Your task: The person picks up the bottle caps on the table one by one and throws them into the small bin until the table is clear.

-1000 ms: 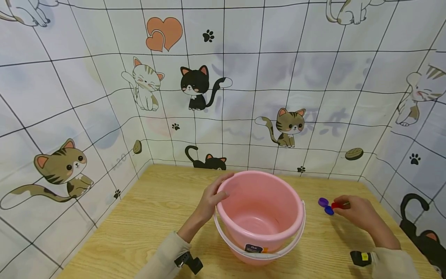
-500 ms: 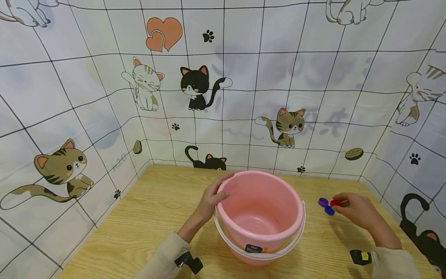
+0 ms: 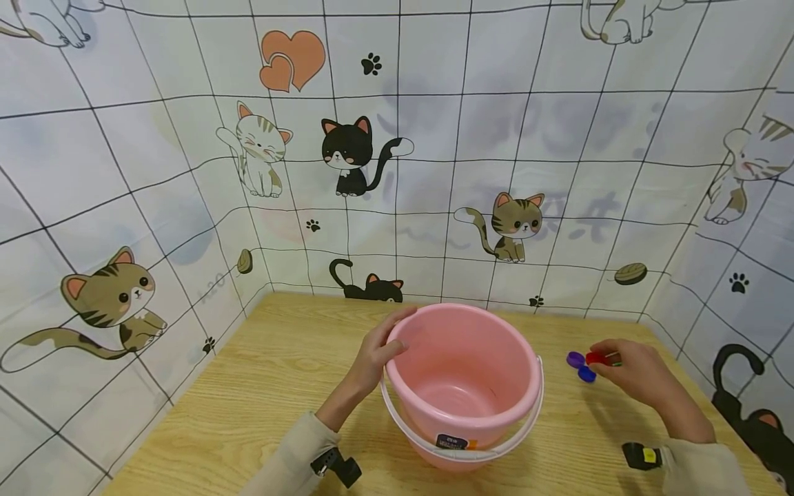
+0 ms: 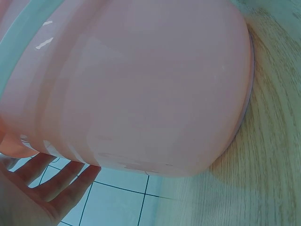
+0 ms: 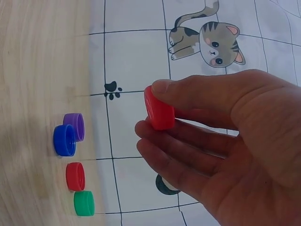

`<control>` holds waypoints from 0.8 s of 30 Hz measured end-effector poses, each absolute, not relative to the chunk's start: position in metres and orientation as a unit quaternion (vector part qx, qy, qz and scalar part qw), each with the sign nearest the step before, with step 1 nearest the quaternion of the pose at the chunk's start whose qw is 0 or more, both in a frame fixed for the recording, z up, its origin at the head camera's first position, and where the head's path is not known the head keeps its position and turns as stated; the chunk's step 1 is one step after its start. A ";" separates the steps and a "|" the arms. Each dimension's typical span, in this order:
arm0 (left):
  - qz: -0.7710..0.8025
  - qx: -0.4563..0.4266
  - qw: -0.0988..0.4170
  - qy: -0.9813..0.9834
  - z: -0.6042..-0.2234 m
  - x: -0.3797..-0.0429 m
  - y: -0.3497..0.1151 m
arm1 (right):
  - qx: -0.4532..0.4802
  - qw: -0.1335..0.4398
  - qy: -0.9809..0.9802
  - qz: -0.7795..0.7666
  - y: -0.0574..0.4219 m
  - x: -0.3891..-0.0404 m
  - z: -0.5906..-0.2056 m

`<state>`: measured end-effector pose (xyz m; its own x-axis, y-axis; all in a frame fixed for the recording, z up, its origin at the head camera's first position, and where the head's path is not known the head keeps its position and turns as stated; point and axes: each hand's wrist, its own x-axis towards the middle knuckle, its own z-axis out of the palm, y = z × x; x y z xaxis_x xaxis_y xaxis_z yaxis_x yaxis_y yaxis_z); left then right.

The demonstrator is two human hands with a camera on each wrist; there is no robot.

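My left hand grips the rim of a pink bucket at its left side, thumb over the edge. The left wrist view shows the fingers against the bucket's outer wall. To the right of the bucket, my right hand pinches a red bottle cap between thumb and fingers, raised over the table. Below it, a purple cap, a blue cap, another red cap and a green cap lie close together on the tabletop.
The bucket's white handle hangs down at its front. A wooden table carries everything. White sheeting with grid lines and printed cats stands behind the table and along both sides.
My right hand has lifted slightly with the red cap pinched in its fingers. The left hand and the bucket have stayed in place.
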<state>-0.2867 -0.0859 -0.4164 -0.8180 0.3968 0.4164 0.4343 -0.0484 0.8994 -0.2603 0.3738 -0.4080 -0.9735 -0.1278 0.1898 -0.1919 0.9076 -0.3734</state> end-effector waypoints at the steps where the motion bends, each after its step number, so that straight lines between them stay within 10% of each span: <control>1: -0.658 -0.301 0.014 -0.690 -0.417 -0.287 -0.086 | 0.082 0.081 -0.974 0.198 0.374 -0.260 -0.407; 24: -0.655 -0.306 0.017 -0.691 -0.416 -0.286 -0.086 | 0.076 0.086 -0.973 0.200 0.365 -0.253 -0.392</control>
<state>-0.2861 -0.0863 -0.4156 -0.8126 0.4002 0.4237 0.4443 -0.0453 0.8948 -0.2530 0.3654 -0.3919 -0.9736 -0.1146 0.1972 -0.1831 0.9080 -0.3767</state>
